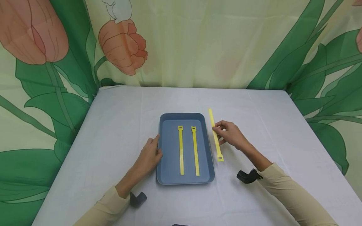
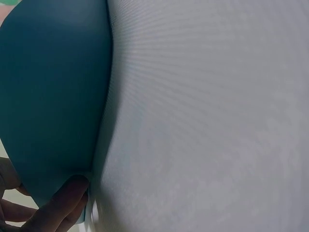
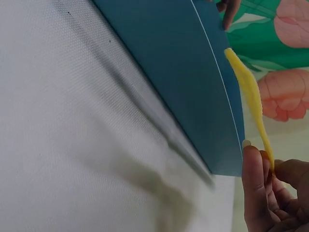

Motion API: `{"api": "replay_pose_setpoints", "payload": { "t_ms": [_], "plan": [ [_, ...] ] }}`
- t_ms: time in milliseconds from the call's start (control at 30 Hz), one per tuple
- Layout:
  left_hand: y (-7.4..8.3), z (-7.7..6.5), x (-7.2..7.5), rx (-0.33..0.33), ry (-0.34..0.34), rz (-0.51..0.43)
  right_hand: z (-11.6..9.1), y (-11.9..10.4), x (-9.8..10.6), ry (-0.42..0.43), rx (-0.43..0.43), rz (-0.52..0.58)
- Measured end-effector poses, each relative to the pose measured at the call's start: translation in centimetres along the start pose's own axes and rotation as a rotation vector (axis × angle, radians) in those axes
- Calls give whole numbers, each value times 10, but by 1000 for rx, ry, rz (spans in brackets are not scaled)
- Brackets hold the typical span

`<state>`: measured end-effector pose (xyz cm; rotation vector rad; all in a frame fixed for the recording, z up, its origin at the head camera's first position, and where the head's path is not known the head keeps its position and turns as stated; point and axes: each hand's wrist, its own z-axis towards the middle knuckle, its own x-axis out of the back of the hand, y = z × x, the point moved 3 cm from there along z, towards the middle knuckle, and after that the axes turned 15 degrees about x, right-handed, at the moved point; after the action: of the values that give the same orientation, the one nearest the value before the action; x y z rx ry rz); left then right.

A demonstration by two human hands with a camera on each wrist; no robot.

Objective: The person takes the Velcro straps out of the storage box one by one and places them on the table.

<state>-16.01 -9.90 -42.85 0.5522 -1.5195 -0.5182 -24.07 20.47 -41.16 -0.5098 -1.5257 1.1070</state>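
Observation:
A blue-grey rectangular tray (image 1: 169, 147) lies on the table. My left hand (image 1: 148, 155) holds its left side, thumb over the rim and fingers against the outer wall; in the left wrist view those fingers (image 2: 63, 203) press low on the wall. Inside the tray, two yellow hook-and-loop cable ties, a left one (image 1: 181, 150) and a right one (image 1: 195, 152), lie lengthwise, slotted heads away from me. Just right of the tray, my right hand (image 1: 230, 135) pinches a third yellow cable tie (image 1: 219, 149) near its middle, slotted head toward me. Its fuzzy strip (image 3: 251, 92) bends slightly in the right wrist view.
A white cloth (image 1: 113, 125) covers the table. Black wrist-mounted devices, one at the left wrist (image 1: 138, 200) and one at the right (image 1: 246, 176), stick out from the beige sleeves. A flower-print curtain (image 1: 195, 44) hangs behind the table's far edge.

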Motion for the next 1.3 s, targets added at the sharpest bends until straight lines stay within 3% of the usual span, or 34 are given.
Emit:
{"api": "replay_pose_setpoints", "payload": {
  "t_ms": [600, 1300],
  "plan": [
    [0, 1, 0, 13, -7, 10, -2, 16, 8, 27, -72, -57],
    [0, 1, 0, 17, -12, 5, -5, 26, 8, 10, -79, -66]
  ]
}}
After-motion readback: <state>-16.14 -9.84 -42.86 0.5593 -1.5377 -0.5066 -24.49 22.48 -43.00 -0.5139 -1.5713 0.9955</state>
